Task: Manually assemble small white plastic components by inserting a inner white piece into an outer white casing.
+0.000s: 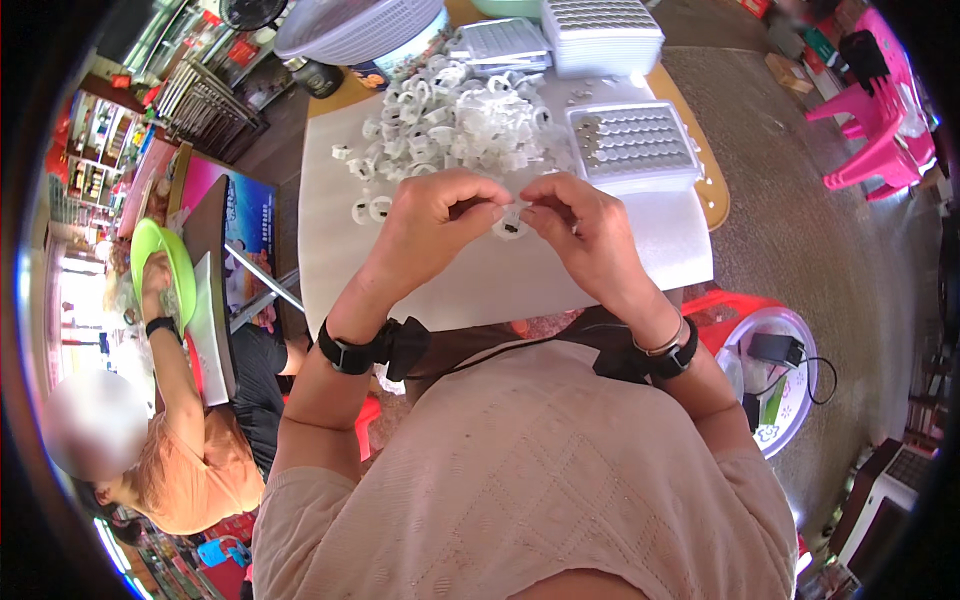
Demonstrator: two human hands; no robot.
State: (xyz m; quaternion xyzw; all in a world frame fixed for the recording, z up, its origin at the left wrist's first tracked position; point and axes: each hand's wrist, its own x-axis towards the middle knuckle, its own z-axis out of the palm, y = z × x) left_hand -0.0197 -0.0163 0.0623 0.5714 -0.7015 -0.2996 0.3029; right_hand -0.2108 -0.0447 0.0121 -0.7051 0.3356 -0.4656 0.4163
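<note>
Over the near part of the white-covered table (pixel 470 285), my left hand (pixel 430 220) and my right hand (pixel 592 232) are pinched close together. Between their fingertips is a small translucent white ring-like plastic piece (pixel 510 228) with a black spot in its middle. Both hands look closed on its upper edge; the finer detail there is too small to make out. Two similar white rings (pixel 370 209) lie just left of my left hand. Beyond my hands spreads a heap of such pieces (pixel 410 125), with a pile of clear, film-like bits (pixel 495 125) beside it.
A white tray (pixel 640 145) with rows of round pockets sits right of the heap. Stacked trays (pixel 603 35) and a lavender basket (pixel 350 30) stand at the back. On the left, another person holds a green basin (pixel 165 262). A purple-rimmed tub (pixel 800 400) is at lower right.
</note>
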